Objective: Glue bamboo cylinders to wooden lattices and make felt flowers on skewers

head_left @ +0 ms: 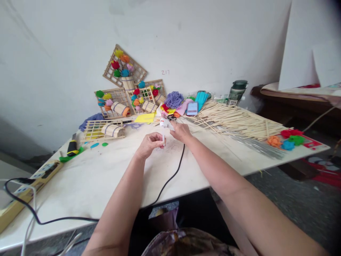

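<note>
Near the middle of the table, my right hand (181, 132) is closed around a white hot glue gun (165, 123). Its black cord (174, 174) runs down over the table's front edge. My left hand (149, 145) pinches a whitish, translucent glue stick (163, 138) between thumb and fingers. The stick points up toward the gun's body and appears to meet it; the exact contact is too small to make out. Behind the gun lie black-handled scissors (172, 117), partly hidden.
Woven stick panels with colourful flowers (124, 67) lean on the wall. Another stick panel (92, 131) lies left, near a yellow-black utility knife (72, 146) and power strip (32, 188). Loose bamboo sticks (234, 119), purple yarn (174, 100), a phone (192, 108) and a dark bottle (237, 92) occupy the back and right.
</note>
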Tool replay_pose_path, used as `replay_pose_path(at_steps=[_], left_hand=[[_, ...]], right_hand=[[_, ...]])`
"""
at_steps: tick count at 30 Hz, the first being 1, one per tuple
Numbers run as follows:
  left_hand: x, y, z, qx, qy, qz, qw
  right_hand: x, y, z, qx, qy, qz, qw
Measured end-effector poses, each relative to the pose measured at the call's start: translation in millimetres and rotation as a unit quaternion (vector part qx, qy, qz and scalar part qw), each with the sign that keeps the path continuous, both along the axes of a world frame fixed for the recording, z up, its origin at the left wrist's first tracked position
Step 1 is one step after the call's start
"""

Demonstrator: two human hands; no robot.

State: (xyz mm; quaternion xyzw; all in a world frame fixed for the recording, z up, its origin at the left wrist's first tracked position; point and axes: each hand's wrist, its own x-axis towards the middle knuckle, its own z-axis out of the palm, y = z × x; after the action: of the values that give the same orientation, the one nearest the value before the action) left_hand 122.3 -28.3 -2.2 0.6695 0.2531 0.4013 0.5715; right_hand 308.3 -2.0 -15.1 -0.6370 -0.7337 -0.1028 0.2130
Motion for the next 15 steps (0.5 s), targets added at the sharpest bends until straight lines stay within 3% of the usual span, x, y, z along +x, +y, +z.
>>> replay_pose_path(at_steps=[4, 15], left_hand=[[-7.0, -4.6, 4.3, -0.02, 0.03, -0.045, 0.998], [-1.7, -3.4, 1.6, 0.012, 0.039, 0.037, 0.998]], right_hand=[[-1.1, -1.3, 1.3, -0.016, -0.01, -0.006, 1.0], [1.7, -2.8, 2.9, -0.028, -0.024, -0.008, 0.999]])
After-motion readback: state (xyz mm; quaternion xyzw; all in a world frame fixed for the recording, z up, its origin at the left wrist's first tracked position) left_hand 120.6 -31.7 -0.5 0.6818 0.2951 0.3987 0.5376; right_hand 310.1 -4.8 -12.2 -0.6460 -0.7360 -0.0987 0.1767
